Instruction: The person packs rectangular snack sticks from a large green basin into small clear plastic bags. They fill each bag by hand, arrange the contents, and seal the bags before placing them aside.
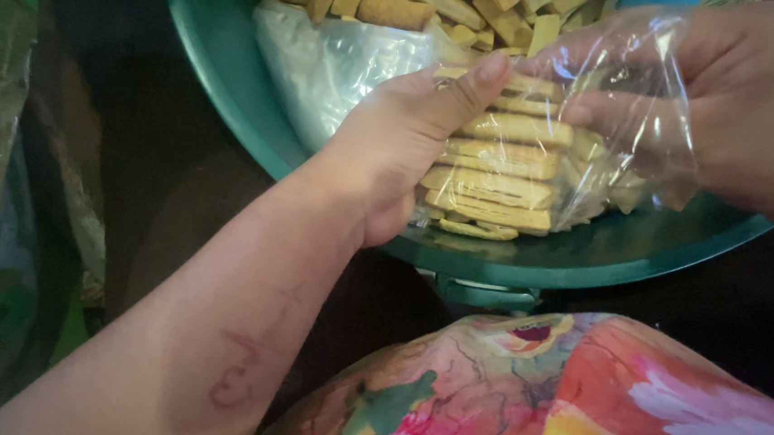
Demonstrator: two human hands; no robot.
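The left hand (401,146) is closed around a stack of flat yellow biscuits (499,166). Its thumb presses on top of the stack and its fingers curl under it. The stack is inside a clear plastic bag (613,106), which sits over a big green bowl (233,80). The right hand (749,107) pinches the bag's edge just past the left thumb, with its fingers closed on the plastic and holding the mouth wide. More loose biscuits (420,2) lie in the bowl above the fingers. To do this well, I think the stack should stay flat and snug so no biscuit slips or breaks.
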